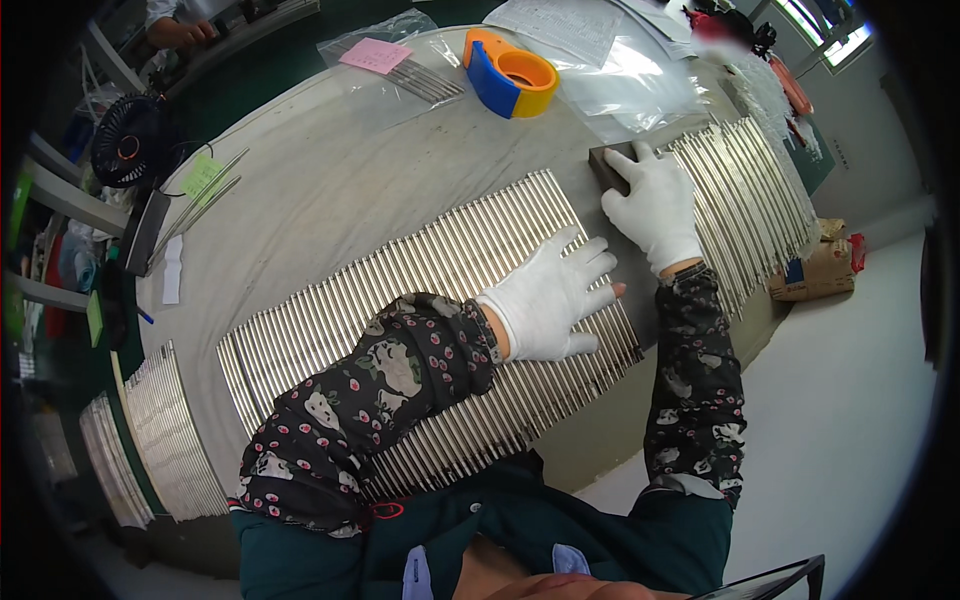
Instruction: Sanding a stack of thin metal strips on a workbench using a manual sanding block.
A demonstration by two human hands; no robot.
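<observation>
My left hand [551, 292], in a white glove with a bare fingertip showing, lies with fingers spread on a wide row of thin silvery metal rods [440, 245]. The rods lie side by side across the table. My right hand [655, 203], also gloved in white, grips the far end of a dark grey block [607, 172], thumb on its near side and fingers over its far edge. The block lies between that row and a second row of metal rods [750, 200] on the right. The palm hides part of the block.
An orange and blue tape dispenser [512, 75] stands at the back, beside a plastic bag of rods [420, 75] with a pink note. More rods [170, 430] lie at the left edge. A small black fan [130, 140] stands far left; another person's hand [183, 35] shows beyond.
</observation>
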